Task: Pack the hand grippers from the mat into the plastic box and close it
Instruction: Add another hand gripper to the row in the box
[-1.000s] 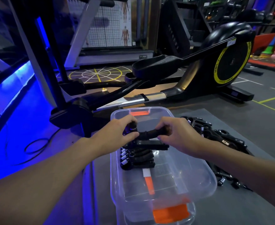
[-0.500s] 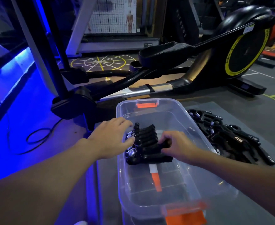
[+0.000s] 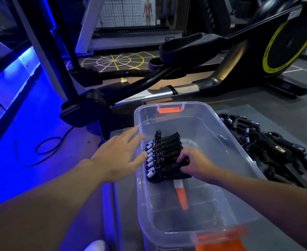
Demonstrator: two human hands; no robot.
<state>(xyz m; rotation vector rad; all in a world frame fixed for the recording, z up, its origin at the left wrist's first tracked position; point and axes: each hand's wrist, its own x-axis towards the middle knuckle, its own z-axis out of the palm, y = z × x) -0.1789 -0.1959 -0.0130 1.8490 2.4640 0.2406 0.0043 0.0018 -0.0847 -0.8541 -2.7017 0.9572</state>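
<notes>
The see-through plastic box [image 3: 137,127], with thin glossy walls and rounded corners, sits open-topped on a flat grey mat [image 3: 268,113]. Inside, by the left wall around the middle, there's a row of black hand grippers [image 3: 167,151] nested one against the next. They have matte, foamy-looking curved handles on the right and shiny coiled steel springs lined up on the left.

The right hand [image 3: 194,163] is down in the box, fingers curled round the handle of the nearest gripper in that row. The left hand [image 3: 120,156] is flat, fingers straight and spread, holding nothing, hovering over the box's left rim. Its thumb tip is right by the springs, but I can't tell if it actually touches.

The rest of the set is a loose pile of black hand grippers [image 3: 268,151] on the mat just right of the box, with the same springs and handles all tangled up. One has a small tan rectangular tag, too small to read.

The box has an orange plastic latch [image 3: 170,110] on the far end and a blurry orange piece at the near end. An orange-and-white strip [image 3: 181,194] shows through the clear bottom.

Behind it is a black elliptical trainer [image 3: 290,40] with a yellow ring on the flywheel cover. There's lettering on the ring, too blurry to read. An anatomy poster [image 3: 149,9] hangs on a gridded board at the back, and a thin black cable [image 3: 46,151] loops on the blue-lit floor.
</notes>
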